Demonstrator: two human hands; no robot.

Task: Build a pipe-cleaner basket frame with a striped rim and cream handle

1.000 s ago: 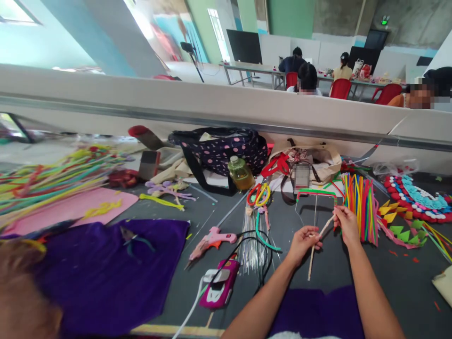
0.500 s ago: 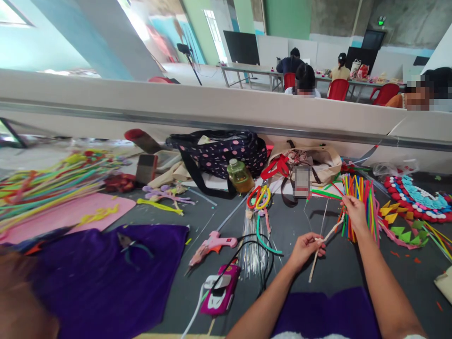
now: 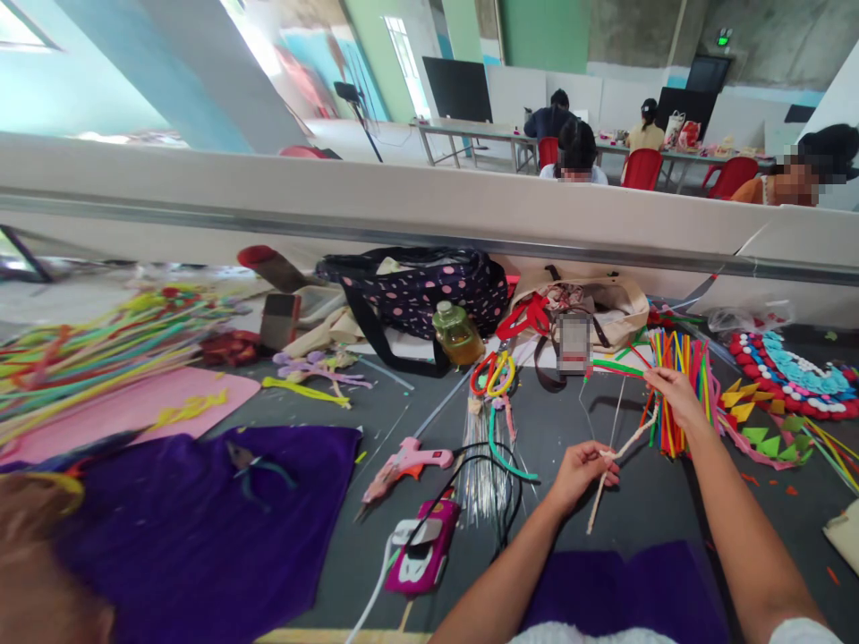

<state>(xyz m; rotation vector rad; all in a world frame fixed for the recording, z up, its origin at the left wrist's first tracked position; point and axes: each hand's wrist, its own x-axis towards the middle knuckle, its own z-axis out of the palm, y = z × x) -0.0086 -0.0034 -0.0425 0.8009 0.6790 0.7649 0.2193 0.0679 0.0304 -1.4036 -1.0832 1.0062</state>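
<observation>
A cream pipe cleaner [image 3: 634, 442] runs between my two hands, bent, with its loose end hanging below the left one. My left hand [image 3: 583, 476] pinches it near the bend. Its upper part reaches up to my right hand [image 3: 677, 402], whose thumb and fingers are pressed together at the top; the exact grip there is partly hidden. Just beyond the right fingertips lie green and red strips [image 3: 617, 366]. Beside that hand stands a thick bundle of coloured pipe cleaners [image 3: 671, 358]. Purple cloth [image 3: 624, 590] lies below my forearms.
A pink glue gun [image 3: 409, 458], a magenta power bank [image 3: 429, 550] with cables and a bunch of clear strands [image 3: 480, 478] lie to the left. Pliers [image 3: 251, 465] rest on another purple cloth, near a co-worker's blurred hand [image 3: 40, 537]. A bottle [image 3: 457, 333] and bags stand behind.
My right hand has shifted slightly left, while my left hand stays nearly still with the pipe cleaner. At the left edge, the co-worker's hand has moved and a yellow loop now shows by it.
</observation>
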